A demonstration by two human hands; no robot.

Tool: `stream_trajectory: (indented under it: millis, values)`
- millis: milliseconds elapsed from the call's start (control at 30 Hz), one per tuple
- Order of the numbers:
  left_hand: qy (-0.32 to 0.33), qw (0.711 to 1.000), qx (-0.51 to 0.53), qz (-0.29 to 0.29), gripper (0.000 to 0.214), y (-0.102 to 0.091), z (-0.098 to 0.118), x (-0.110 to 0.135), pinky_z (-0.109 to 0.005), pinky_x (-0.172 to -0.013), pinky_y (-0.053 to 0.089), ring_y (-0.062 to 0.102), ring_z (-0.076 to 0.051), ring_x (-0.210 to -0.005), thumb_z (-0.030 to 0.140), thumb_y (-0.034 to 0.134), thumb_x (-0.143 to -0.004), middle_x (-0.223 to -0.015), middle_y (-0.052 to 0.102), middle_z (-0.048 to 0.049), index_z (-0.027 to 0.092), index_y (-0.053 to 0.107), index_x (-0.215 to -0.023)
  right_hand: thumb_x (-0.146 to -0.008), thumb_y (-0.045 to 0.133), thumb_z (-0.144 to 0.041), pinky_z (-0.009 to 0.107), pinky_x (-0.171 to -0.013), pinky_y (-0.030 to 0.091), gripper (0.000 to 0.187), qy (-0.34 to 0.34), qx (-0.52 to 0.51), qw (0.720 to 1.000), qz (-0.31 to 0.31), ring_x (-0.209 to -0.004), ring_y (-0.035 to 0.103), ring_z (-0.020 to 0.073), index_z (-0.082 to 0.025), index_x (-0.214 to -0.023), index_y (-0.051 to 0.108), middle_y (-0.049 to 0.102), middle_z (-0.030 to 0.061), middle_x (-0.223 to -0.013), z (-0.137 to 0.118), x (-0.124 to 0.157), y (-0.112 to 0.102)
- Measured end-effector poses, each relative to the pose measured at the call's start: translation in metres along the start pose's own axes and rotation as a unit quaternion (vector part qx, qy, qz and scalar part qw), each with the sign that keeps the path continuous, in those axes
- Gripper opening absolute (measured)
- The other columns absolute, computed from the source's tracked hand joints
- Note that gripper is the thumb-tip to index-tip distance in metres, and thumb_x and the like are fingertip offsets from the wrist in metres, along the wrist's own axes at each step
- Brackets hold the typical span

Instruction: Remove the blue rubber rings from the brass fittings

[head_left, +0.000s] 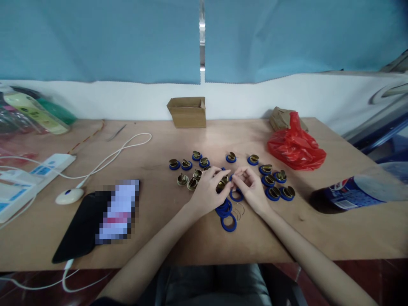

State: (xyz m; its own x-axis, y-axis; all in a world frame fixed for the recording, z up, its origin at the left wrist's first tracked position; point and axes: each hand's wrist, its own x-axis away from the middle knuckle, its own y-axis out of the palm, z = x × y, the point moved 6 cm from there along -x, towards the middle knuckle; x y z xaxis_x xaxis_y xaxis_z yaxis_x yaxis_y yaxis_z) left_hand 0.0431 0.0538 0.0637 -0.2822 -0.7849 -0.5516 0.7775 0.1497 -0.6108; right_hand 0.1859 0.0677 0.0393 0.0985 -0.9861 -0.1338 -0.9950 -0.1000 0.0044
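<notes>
Gold metal shows between the thumb and fingers of my left hand [207, 191]. They curve around one round flap piece [222, 184], but I cannot tell if they squeeze it. My right hand [250, 189] is just beside it, fingertips bunched close together; I cannot see what they pinch. Nearer to me lie a little heap of loose blue rings [228, 223] and some thin wire hoops [239, 211]. Just to the left, a few plain gold pieces [182, 180] show no blue, so I think those are left. Lots of gold pieces with blue rims [268, 181] sit beyond my hands and off to the right; those look done. Farther out are a red plastic bag [296, 148], a cola bottle [350, 193] and a cardboard box [188, 117].
</notes>
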Motion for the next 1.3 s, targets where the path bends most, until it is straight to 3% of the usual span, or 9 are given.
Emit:
stream_trajectory:
  millis: [133,300,467,600,733,867,1000,1167,1300]
  values:
    - [-0.019,0.999,0.035,0.021,0.024,-0.004,-0.003,-0.002,-0.038,-0.092,0.052,0.065,-0.021,-0.099,0.016,0.049,-0.097,-0.103,0.067,-0.0088,0.019,0.066,-0.113,-0.085,0.067,-0.041,0.026,-0.050,0.043,0.022,-0.016,0.072,0.997,0.037,-0.058,0.051,0.0135,-0.022,-0.086,0.056,0.055,-0.0014,-0.072,0.004,-0.004,-0.008]
    - [-0.111,0.966,0.222,0.071,0.018,-0.010,-0.019,-0.007,-0.031,-0.088,0.057,0.070,-0.017,-0.099,0.019,0.051,-0.098,-0.104,0.072,-0.0069,0.020,0.063,-0.110,-0.087,0.064,-0.043,0.026,-0.051,0.042,0.026,-0.015,0.092,0.995,0.030,-0.060,0.052,0.0143,-0.021,-0.099,0.060,0.058,0.0006,-0.076,-0.001,-0.003,-0.005]
    - [-0.155,0.935,0.316,0.039,0.018,0.001,-0.026,-0.004,-0.033,-0.090,0.059,0.072,-0.020,-0.102,0.023,0.058,-0.094,-0.108,0.073,-0.0083,0.018,0.063,-0.111,-0.089,0.062,-0.053,0.025,-0.046,0.039,0.034,0.012,0.066,0.998,0.003,-0.052,0.049,0.0126,-0.021,-0.100,0.058,0.054,-0.0030,-0.068,-0.002,0.001,0.005]
    - [-0.128,0.960,0.250,0.010,0.022,0.002,-0.017,-0.003,-0.031,-0.088,0.058,0.071,-0.020,-0.102,0.024,0.055,-0.096,-0.114,0.073,-0.0085,0.019,0.065,-0.116,-0.089,0.059,-0.056,0.025,-0.046,0.040,0.035,0.025,0.083,0.996,-0.004,-0.050,0.051,0.0132,-0.021,-0.088,0.057,0.053,-0.0035,-0.062,0.001,0.000,0.004]
    - [-0.065,0.989,0.127,0.025,0.024,-0.009,-0.007,-0.006,-0.034,-0.089,0.056,0.069,-0.019,-0.100,0.021,0.051,-0.098,-0.111,0.072,-0.0080,0.019,0.065,-0.117,-0.090,0.059,-0.052,0.027,-0.051,0.044,0.031,-0.019,0.136,0.987,0.081,-0.055,0.056,0.0156,-0.022,-0.085,0.056,0.057,-0.0021,-0.064,-0.007,-0.005,-0.018]
    - [-0.015,0.997,0.070,-0.008,0.021,-0.004,-0.003,-0.005,-0.035,-0.091,0.054,0.068,-0.019,-0.099,0.016,0.053,-0.096,-0.106,0.071,-0.0079,0.018,0.066,-0.113,-0.088,0.062,-0.051,0.028,-0.055,0.047,0.031,-0.033,0.161,0.976,0.143,-0.058,0.059,0.0160,-0.021,-0.086,0.058,0.062,0.0005,-0.071,-0.012,-0.010,-0.041]
    - [0.043,0.997,0.018,-0.053,0.015,0.007,0.000,0.000,-0.041,-0.097,0.051,0.064,-0.022,-0.104,0.017,0.056,-0.095,-0.109,0.070,-0.0092,0.017,0.068,-0.105,-0.087,0.064,-0.045,0.029,-0.059,0.049,0.025,-0.073,0.220,0.959,0.161,-0.065,0.061,0.0169,-0.020,-0.089,0.061,0.064,0.0034,-0.081,-0.016,-0.011,-0.049]
    - [0.071,0.997,-0.020,-0.037,0.012,0.007,0.000,0.000,-0.041,-0.096,0.051,0.062,-0.022,-0.104,0.016,0.056,-0.095,-0.105,0.069,-0.0099,0.015,0.068,-0.090,-0.089,0.063,-0.030,0.032,-0.067,0.050,0.012,-0.160,0.379,0.910,0.055,-0.074,0.060,0.0180,-0.021,-0.082,0.058,0.060,0.0050,-0.091,-0.019,-0.010,-0.030]
    - [0.059,0.997,-0.033,-0.025,0.013,0.004,-0.002,-0.001,-0.041,-0.093,0.051,0.063,-0.022,-0.101,0.017,0.056,-0.095,-0.103,0.069,-0.0092,0.016,0.066,-0.088,-0.092,0.061,-0.029,0.035,-0.076,0.047,0.017,-0.191,0.445,0.874,-0.034,-0.080,0.059,0.0214,-0.021,-0.077,0.057,0.060,0.0037,-0.080,-0.016,-0.007,-0.014]
